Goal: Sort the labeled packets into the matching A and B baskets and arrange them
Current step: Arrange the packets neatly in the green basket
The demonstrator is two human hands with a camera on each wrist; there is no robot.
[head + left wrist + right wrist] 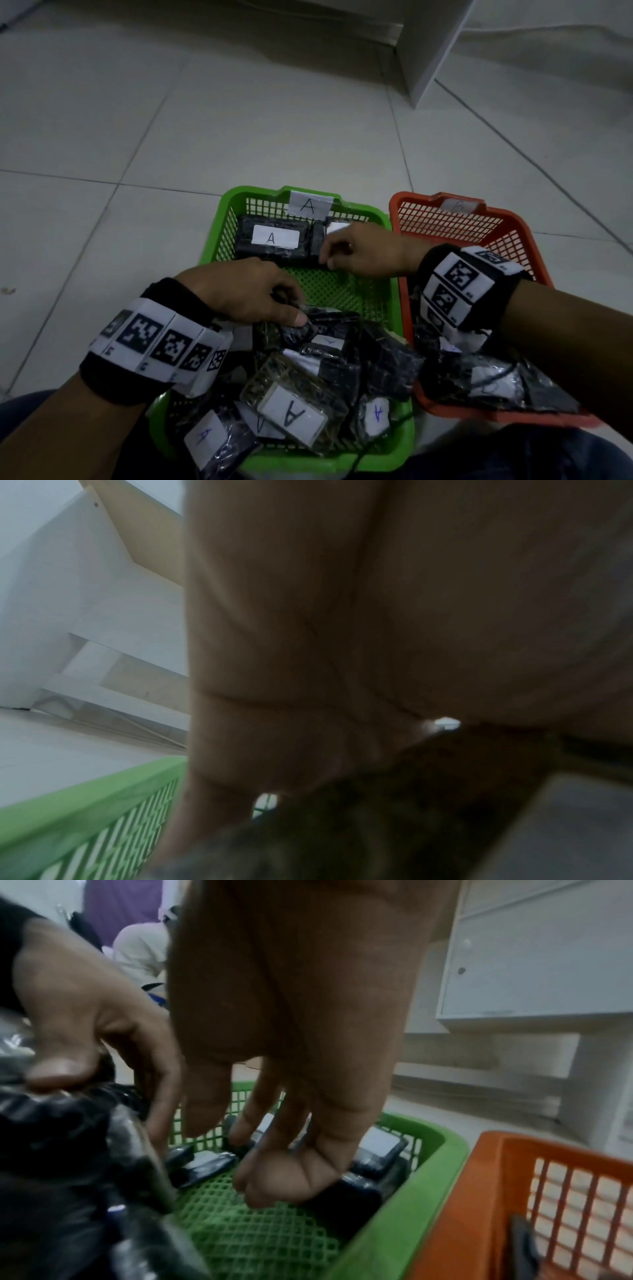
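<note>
A green basket (219, 240) carries an "A" tag on its far rim. An orange basket (513, 226) stands to its right; its tag is too blurred to read. Two black packets lie side by side at the green basket's far end. The left packet (274, 238) shows an "A" label. My right hand (329, 262) touches the right packet (380, 1148) with its fingers, thumb clear of it. My left hand (298, 308) pinches a black packet (322, 322) on top of a loose pile (298, 411) of A-labelled packets at the basket's near end.
More black packets (486, 377) lie in the orange basket's near end. A white cabinet (428, 51) stands on the tiled floor at the back right. My knees fill the lower corners. A seated person (137, 950) shows in the right wrist view's background.
</note>
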